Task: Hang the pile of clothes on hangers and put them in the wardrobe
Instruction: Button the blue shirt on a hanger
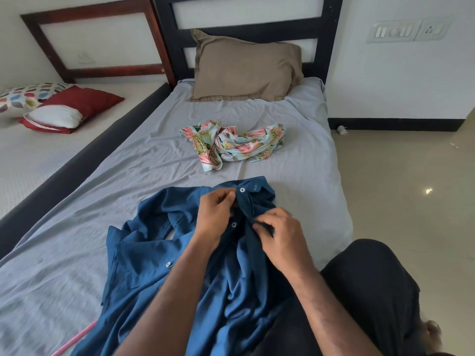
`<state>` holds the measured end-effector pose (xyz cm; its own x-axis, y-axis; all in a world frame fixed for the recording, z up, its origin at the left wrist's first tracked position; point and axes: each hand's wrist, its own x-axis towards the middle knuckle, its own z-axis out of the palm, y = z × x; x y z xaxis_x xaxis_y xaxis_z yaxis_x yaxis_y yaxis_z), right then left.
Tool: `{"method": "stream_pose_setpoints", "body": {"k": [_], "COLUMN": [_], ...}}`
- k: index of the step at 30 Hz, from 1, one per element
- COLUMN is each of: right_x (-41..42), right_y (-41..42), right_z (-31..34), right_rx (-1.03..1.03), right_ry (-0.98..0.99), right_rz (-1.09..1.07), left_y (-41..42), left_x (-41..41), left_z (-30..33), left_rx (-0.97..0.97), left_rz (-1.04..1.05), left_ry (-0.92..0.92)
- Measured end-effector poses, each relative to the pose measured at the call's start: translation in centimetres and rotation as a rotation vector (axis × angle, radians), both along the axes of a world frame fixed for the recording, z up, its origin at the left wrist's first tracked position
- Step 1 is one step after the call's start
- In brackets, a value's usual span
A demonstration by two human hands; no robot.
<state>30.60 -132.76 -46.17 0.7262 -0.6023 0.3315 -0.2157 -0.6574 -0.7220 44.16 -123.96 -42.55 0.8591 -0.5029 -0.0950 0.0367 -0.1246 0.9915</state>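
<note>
**Both hands at the placket of a blue shirt on the bed**

Grey, wrinkled bedsheet [295,140] fills the middle of the frame, and on its lower half lies a blue button-up shirt [159,253], spread out with its collar end toward the centre of the picture. The left hand [214,217] has its fingers curled and pinches the buttoned edge of the shirt front, just below a white button near the collar. The right hand [281,236] pinches the opposite edge of the front between thumb and curled fingers, close beside the left hand; the two hands do not touch. Both forearms reach in from the bottom of the frame and lie over the shirt's body. A pink rod-like object [74,340] pokes out from under the shirt at the lower left edge; what it is cannot be told.

Further up the sheet, near the centre of the frame, a crumpled floral shirt [231,142] lies apart from the blue one. Above it a tan pillow [244,68] leans against the dark headboard [257,32]. At the upper left a second bed carries a red pillow [87,98] and a patterned pillow [23,96]. A switch panel [408,30] sits on the wall at the upper right.
</note>
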Motion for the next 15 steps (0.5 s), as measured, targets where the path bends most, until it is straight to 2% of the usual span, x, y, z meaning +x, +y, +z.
{"method": "stream_pose_setpoints", "body": {"k": [2, 5, 8, 15], "right_x": [0.0, -0.1, 0.1, 0.0], "right_y": [-0.3, -0.2, 0.0, 0.4], "right_z": [0.1, 0.3, 0.6, 0.6], "right_rx": [-0.011, 0.059, 0.127, 0.058], "right_ry": [0.043, 0.087, 0.114, 0.077], "right_rz": [-0.045, -0.024, -0.032, 0.043], "left_y": [0.7, 3.1, 5.2, 5.8], "left_x": [-0.3, -1.8, -3.1, -3.8], "left_z": [0.0, -1.3, -3.0, -5.1], "left_rx": [0.09, 0.164, 0.2, 0.289], "left_rz": [-0.025, 0.12, 0.174, 0.024], "left_ry": [-0.137, -0.317, -0.382, -0.492]}}
